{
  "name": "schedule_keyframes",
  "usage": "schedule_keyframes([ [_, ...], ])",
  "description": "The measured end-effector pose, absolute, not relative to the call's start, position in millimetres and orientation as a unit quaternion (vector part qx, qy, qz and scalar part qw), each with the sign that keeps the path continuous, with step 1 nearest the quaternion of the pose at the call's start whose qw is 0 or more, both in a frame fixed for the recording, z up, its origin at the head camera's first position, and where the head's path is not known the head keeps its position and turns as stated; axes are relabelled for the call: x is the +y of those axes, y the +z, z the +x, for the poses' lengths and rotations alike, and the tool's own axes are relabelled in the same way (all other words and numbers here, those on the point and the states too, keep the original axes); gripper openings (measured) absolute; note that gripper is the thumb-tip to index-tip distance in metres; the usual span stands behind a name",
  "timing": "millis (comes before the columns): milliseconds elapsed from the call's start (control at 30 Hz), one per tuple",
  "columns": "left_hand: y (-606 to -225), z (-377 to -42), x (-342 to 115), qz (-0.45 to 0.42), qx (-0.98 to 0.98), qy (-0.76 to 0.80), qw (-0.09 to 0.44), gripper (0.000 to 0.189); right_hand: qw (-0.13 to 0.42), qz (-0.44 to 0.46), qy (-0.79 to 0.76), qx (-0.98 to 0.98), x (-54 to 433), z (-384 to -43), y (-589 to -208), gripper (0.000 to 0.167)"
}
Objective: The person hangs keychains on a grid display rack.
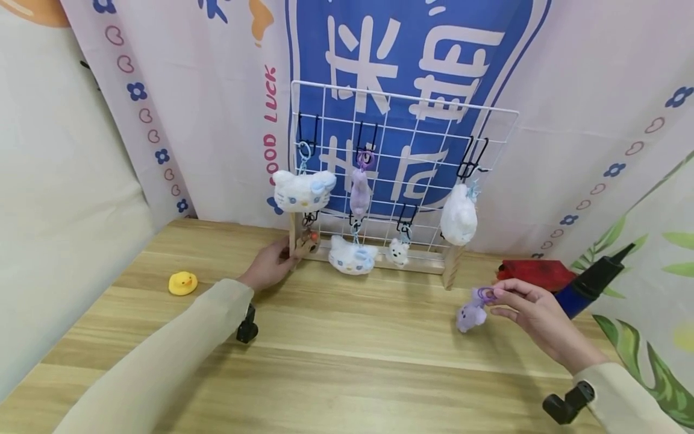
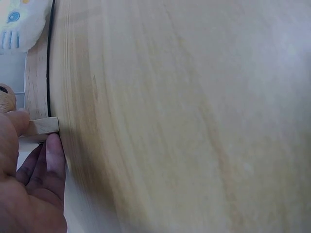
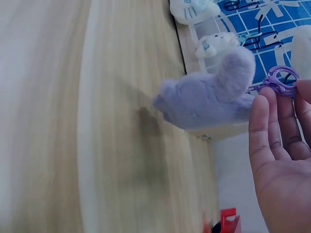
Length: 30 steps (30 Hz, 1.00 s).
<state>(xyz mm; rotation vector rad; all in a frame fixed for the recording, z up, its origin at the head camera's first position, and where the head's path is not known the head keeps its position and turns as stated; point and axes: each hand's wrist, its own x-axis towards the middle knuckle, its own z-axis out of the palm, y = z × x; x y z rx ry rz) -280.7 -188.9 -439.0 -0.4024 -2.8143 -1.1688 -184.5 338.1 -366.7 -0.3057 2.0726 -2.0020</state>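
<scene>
My right hand [image 1: 537,319] pinches the purple ring [image 3: 281,81] of a lilac plush keychain [image 1: 470,314], which hangs above the table to the right of the rack. In the right wrist view the plush keychain [image 3: 209,94] dangles from that ring, its shadow on the wood. At the rack's lower left, my left hand [image 1: 271,263] grips a wooden foot [image 2: 43,126] between thumb and fingers. The white wire grid rack [image 1: 417,96] stands upright in this foot and another wooden foot [image 1: 451,268]. Just beside the left fingers hangs a small brown plush [image 1: 308,243].
Black hooks on the grid carry two white cat-face plushes [image 1: 305,191], a lilac plush [image 1: 360,193], a small white dog plush [image 1: 398,252] and a white plush [image 1: 459,216]. A yellow rubber duck [image 1: 182,283] sits at left. Behind my right hand lie a red object [image 1: 534,274] and a black-and-blue tool [image 1: 591,280].
</scene>
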Motion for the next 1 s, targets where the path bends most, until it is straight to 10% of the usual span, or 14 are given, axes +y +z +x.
schedule_keyframes([
  [1000, -441, -281, -189, -0.123, -0.918, -0.377, 0.034, 0.05, 0.015, -0.082, -0.765, 0.638, 283, -234, -356, 0.008],
])
